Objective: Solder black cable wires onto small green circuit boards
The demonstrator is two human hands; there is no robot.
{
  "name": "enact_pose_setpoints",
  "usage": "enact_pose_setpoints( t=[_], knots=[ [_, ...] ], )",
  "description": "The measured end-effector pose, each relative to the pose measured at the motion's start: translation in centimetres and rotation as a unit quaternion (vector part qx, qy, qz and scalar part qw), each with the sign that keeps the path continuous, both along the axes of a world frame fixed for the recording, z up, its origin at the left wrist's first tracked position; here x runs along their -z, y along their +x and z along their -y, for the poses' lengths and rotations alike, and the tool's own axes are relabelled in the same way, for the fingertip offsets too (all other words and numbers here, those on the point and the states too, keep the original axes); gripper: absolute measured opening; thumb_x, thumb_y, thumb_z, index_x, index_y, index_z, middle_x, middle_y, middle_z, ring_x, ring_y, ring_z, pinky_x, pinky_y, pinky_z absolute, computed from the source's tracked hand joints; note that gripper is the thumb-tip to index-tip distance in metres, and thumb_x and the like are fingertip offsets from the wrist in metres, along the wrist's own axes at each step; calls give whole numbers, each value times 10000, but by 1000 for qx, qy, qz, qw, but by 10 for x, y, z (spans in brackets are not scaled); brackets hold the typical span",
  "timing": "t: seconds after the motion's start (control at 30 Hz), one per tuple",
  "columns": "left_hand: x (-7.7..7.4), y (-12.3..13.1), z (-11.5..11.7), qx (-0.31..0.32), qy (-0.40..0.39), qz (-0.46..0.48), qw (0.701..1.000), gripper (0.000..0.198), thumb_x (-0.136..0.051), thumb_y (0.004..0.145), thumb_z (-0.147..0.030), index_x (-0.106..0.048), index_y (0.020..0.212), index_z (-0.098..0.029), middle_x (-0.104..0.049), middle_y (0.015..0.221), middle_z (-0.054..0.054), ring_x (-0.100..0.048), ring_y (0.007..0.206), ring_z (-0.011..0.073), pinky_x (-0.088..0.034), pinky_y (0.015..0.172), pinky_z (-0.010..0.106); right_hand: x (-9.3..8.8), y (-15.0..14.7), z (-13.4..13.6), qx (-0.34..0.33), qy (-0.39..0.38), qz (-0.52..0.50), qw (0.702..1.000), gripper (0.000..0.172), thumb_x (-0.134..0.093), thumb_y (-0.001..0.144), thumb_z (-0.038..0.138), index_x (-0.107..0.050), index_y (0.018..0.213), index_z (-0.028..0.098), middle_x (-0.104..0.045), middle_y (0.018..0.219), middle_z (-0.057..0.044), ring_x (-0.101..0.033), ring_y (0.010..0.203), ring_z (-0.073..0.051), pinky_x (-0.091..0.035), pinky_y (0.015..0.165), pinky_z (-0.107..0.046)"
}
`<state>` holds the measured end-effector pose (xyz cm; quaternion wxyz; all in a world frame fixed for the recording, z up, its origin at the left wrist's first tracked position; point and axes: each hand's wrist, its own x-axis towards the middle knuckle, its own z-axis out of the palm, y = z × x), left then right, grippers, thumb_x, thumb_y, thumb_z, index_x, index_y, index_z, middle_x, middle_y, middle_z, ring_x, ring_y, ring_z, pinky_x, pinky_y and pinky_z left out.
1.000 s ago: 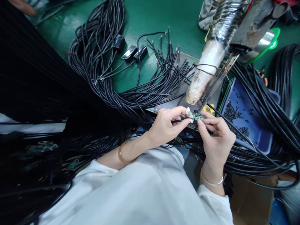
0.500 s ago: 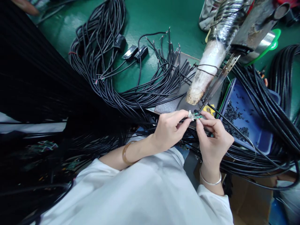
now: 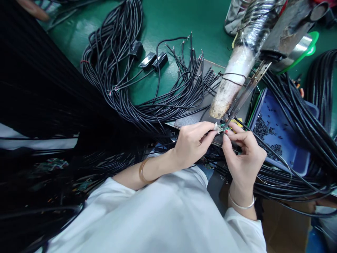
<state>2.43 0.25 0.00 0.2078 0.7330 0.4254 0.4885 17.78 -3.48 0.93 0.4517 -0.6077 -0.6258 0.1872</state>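
Observation:
My left hand is pinched shut, with a taped fingertip, on a thin black cable end right beside a small green circuit board. My right hand pinches that board between thumb and fingers. Both hands meet just under the tip of a fixed soldering iron, which slants down from the upper right next to a pale wrapped tube. White sleeves cover both arms, and each wrist wears a bracelet.
Bundles of black cables fan over the green bench, with small black housings among them. A blue tray of tiny black parts sits right of my hands, under more cables. Another person's hand shows top left.
My hands have stayed together at the iron's tip, with only small finger shifts on the board and cable. The view has drifted slightly.

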Motion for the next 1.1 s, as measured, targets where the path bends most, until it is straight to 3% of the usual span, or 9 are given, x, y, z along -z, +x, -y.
enact_pose_setpoints(
  t=[0.23,0.73,1.1],
  knots=[
    [-1,0,-2,3,3,-9,1000,72,-635,898,-88,-665,865,-145,-737,749,7,-668,660,90,-492,630,183,-5,3,-2,-15,-14,-13,1000,51,-700,885,230,-657,860,234,-738,1218,-48,-751,1019,-195,-629,883,-334],
    [-5,-2,-3,8,10,-5,1000,85,-635,899,-75,-679,889,-147,-770,809,17,-692,695,90,-516,657,181,-16,3,-4,-32,2,39,999,102,-698,879,159,-638,853,237,-770,1080,-24,-714,1147,-230,-617,903,-335],
    [0,0,-1,12,12,-4,1000,72,-640,905,-86,-680,895,-146,-756,783,15,-681,677,92,-514,649,184,-11,3,-4,-23,5,42,999,86,-691,890,178,-639,857,239,-767,1039,-25,-726,1117,-226,-625,862,-329]
  ],
)
